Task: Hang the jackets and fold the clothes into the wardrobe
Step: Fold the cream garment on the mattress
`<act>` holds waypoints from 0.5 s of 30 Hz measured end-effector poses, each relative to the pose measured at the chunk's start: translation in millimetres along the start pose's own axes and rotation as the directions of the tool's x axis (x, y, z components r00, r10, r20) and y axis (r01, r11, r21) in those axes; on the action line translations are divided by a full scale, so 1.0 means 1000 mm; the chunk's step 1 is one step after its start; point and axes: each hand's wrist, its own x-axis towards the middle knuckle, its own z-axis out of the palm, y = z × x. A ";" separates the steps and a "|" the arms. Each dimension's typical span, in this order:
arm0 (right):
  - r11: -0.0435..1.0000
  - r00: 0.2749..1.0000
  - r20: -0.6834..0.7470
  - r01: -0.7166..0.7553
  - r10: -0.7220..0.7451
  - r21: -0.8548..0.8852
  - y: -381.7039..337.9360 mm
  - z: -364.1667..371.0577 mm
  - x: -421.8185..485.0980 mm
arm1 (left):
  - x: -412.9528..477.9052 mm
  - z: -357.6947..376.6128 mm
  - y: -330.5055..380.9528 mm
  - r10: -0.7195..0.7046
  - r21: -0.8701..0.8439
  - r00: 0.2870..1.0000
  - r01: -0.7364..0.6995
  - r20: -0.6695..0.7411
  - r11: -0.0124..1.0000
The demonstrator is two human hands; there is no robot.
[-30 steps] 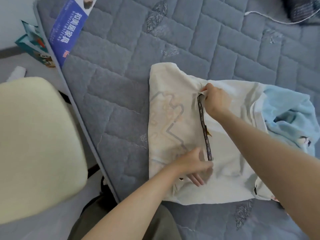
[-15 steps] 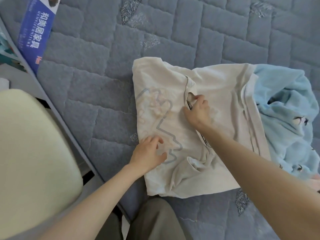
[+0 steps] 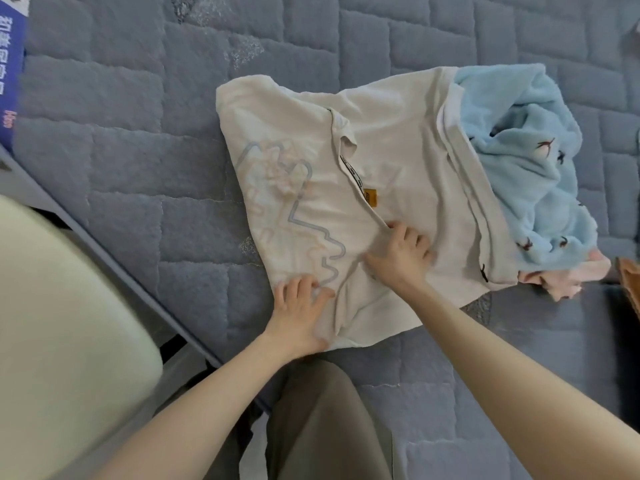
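A: We're looking straight down on the cream T-shirt [image 3: 398, 150]. It is spread over the grey quilted mattress [image 3: 121, 150] with its line-drawn print facing up on the left half.

B: And we've got both hands on it, down at the near edge. The left hand [image 3: 301, 306] lies flat with its fingers spread, pressing the near-left corner just below the tail of that print.

A: Just beside it we see the right hand [image 3: 401, 254], a little farther up the cloth. Its fingers are bent round a raised ridge of fabric that runs down from the neckline, and they're pinching it.

B: So we call the hands close but apart, with a wrinkled strip of shirt between them.

A: We can pick out the yellow tag [image 3: 370, 195] at the neck opening. It sits beyond the right hand's fingertips, and nothing is touching it.

B: Along the shirt's right edge we have a blue fleece garment [image 3: 526, 168], bunched up and touching the hem. A pink garment [image 3: 568, 282] pokes out at its near end.

A: Off the mattress on the left we see a pale cushion [image 3: 69, 341], and a blue label [image 3: 10, 81] in the far-left corner.

B: Between the two forearms, at the bottom, we catch a trouser leg [image 3: 322, 427].
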 end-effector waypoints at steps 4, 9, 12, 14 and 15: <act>0.927 0.978 -0.019 -0.192 0.210 0.321 0.004 0.015 -0.028 | -0.015 0.007 0.008 -0.007 0.090 1.000 0.008 -0.014 0.996; 0.653 0.933 0.148 -0.338 0.329 0.678 0.020 0.023 -0.044 | -0.030 0.011 -0.001 0.104 0.041 0.995 -0.103 0.000 0.994; 0.688 0.958 0.121 -0.272 0.261 0.672 0.042 0.016 -0.051 | -0.035 0.003 -0.013 0.232 -0.010 0.972 -0.232 0.038 0.973; 0.718 0.970 0.107 -0.236 0.220 0.655 0.053 0.017 -0.057 | -0.040 -0.002 -0.017 0.266 0.023 0.960 -0.269 0.085 0.963; 0.728 0.971 0.118 -0.235 0.209 0.644 0.058 0.020 -0.061 | -0.042 -0.004 -0.018 0.280 0.046 0.953 -0.287 0.115 0.957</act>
